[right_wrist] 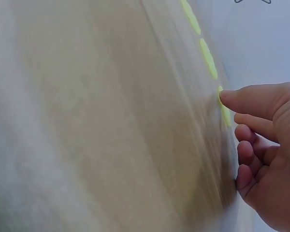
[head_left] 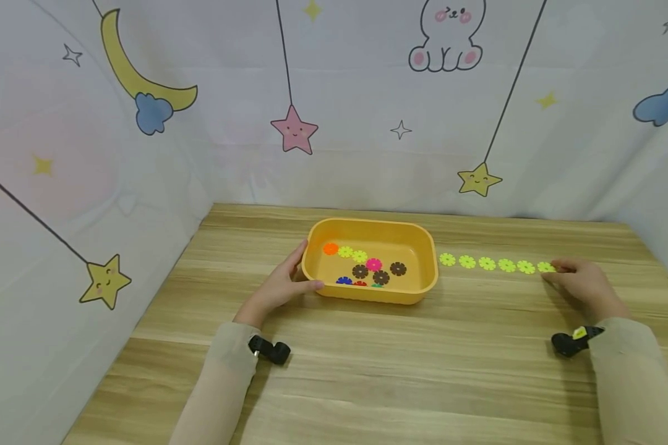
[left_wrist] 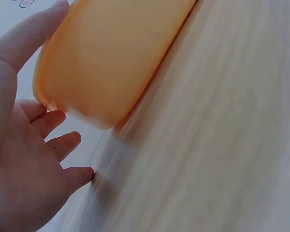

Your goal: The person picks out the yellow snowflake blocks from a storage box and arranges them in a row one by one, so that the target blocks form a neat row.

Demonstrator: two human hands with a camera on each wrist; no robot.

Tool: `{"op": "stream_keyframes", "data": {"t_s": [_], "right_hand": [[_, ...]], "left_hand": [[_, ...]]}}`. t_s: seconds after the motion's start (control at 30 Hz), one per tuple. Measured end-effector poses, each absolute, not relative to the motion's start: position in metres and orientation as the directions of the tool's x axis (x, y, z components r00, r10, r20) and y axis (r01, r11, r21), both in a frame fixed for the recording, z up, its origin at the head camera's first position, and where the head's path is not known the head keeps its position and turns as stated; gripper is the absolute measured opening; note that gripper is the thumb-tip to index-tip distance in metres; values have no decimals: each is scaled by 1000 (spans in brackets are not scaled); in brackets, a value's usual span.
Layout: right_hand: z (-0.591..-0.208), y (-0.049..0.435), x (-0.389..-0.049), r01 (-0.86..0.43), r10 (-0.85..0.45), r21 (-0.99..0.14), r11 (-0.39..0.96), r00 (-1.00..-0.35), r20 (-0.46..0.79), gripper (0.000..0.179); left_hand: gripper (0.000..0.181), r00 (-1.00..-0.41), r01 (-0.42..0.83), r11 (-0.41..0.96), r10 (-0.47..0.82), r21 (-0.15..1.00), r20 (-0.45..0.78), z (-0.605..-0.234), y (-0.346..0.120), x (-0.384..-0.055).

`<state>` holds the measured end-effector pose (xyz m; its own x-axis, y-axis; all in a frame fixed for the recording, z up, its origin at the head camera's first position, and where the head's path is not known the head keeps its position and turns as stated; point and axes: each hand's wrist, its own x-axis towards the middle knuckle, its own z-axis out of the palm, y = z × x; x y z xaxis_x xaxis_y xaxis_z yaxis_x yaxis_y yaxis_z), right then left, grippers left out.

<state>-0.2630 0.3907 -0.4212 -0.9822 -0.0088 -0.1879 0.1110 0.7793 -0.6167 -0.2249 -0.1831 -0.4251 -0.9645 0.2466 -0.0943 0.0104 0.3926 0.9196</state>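
Your left hand (head_left: 281, 284) holds the left end of the yellow-orange tub (head_left: 367, 295), which stands on the far part of the desk (head_left: 412, 371); the thumb lies along its near side, the other fingers reach to its left wall, and the left wrist view shows two of them spread clear of it. Your right hand (head_left: 581, 284), well to the right, pinches the last yellow-green disc (head_left: 545, 267) between thumb and forefinger, with the remaining fingers curled in toward the palm.

That disc is at the right end of a row running from just beside the tub's right wall to your fingertips. The other five yellow-green discs (head_left: 487, 264) lie flat on the desk, with small gaps between them.

In the tub, you have an orange disc (head_left: 331, 249) on the left, two more yellow-green ones (head_left: 352, 254) beside it, then a pink disc (head_left: 373, 264) and three dark brown discs (head_left: 398, 269). A blue disc (head_left: 343, 280), a red disc (head_left: 359, 283) and a green disc (head_left: 377, 285) are partly hidden by the near wall. Behind the desk hangs a pale cloth (head_left: 356, 173) printed with stars.
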Motion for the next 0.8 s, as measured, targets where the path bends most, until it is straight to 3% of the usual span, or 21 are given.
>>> {"op": "stream_keyframes", "data": {"t_s": [0.3, 0.8], "right_hand": [[-400, 375, -266, 41, -18, -609, 792, -996, -91, 70], [-354, 294, -285, -44, -39, -683, 729, -999, 23, 72]], "left_hand": [[100, -965, 1, 392, 242, 920, -102, -423, -182, -225], [99, -966, 21, 386, 246, 922, -81, -426, -183, -226]]}}
